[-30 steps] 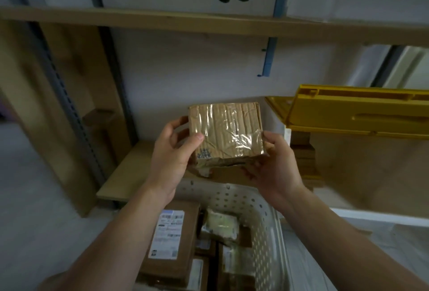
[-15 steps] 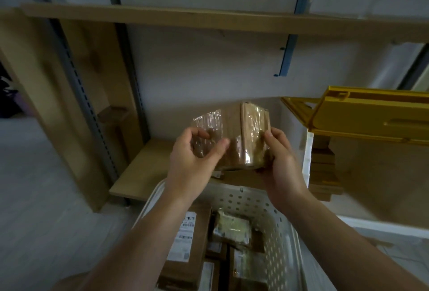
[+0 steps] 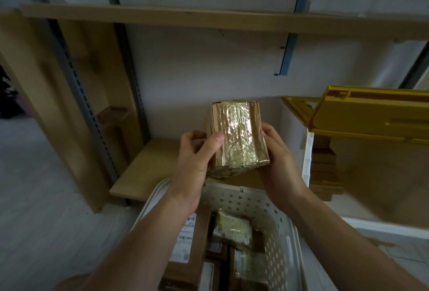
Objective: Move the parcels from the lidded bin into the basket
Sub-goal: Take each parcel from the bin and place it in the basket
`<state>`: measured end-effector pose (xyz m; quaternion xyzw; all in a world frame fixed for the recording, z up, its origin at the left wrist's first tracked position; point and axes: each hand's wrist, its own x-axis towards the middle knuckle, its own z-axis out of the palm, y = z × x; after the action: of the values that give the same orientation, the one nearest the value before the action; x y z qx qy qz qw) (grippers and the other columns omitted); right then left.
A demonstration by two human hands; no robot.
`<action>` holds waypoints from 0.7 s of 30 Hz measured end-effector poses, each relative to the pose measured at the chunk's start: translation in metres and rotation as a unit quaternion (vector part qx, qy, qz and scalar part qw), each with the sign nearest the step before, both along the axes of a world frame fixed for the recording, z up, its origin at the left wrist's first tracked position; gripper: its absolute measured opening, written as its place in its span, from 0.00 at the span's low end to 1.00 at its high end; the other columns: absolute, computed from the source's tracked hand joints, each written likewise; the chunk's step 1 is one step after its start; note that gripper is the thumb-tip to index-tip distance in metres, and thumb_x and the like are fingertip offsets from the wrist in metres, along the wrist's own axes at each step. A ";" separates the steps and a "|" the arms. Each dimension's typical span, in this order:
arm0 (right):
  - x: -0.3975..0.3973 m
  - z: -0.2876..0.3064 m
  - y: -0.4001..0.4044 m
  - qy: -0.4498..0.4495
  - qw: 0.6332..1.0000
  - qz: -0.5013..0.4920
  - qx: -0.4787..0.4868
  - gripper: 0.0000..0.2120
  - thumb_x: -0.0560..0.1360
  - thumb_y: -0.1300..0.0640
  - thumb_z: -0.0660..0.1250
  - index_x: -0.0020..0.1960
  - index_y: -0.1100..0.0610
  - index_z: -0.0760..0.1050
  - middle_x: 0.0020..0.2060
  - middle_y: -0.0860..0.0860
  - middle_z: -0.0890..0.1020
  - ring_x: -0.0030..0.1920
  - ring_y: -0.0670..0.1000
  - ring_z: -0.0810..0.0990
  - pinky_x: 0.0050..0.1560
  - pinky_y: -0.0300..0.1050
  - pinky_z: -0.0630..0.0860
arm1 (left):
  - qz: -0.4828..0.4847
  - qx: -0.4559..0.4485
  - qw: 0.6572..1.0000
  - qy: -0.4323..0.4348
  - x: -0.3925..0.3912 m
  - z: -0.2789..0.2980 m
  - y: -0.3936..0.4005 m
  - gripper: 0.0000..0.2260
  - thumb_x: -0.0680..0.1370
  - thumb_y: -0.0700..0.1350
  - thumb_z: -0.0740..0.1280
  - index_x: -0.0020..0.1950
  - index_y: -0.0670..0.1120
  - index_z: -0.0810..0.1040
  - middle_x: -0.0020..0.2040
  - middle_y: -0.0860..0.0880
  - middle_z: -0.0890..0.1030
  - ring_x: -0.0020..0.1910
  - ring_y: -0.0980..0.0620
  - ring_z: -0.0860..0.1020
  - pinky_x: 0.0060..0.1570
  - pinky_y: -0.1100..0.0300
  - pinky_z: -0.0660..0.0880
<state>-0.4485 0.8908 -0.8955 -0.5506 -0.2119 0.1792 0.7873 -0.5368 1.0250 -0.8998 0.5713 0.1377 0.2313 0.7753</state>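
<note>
I see left hand (image 3: 190, 165) and right hand (image 3: 276, 163) clasping taped parcel (image 3: 236, 142) above basket (image 3: 274, 216); several parcels (image 3: 190, 239) already below; yellow-lidded bin (image 3: 308, 163) at right holds more.

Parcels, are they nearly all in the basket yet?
Some are: several parcels already lie in the white basket. One taped parcel is held above it by the left hand and right hand. More boxes show inside the open bin.
</note>
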 end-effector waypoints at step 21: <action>0.007 -0.006 -0.005 0.016 0.984 -0.158 -0.085 0.13 0.76 0.50 0.73 0.58 0.49 0.75 0.49 0.49 0.85 0.39 0.45 0.86 0.33 0.38 0.79 | 0.032 0.089 0.995 -0.035 -0.002 0.003 0.006 0.19 0.77 0.54 0.66 0.68 0.57 0.71 0.53 0.51 0.85 0.53 0.50 0.85 0.50 0.50 0.82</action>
<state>-0.4418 0.8857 -0.9017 -0.6392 -0.0935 0.0792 0.7592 -0.5385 1.0311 -0.8969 0.6248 0.1072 0.2871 0.7181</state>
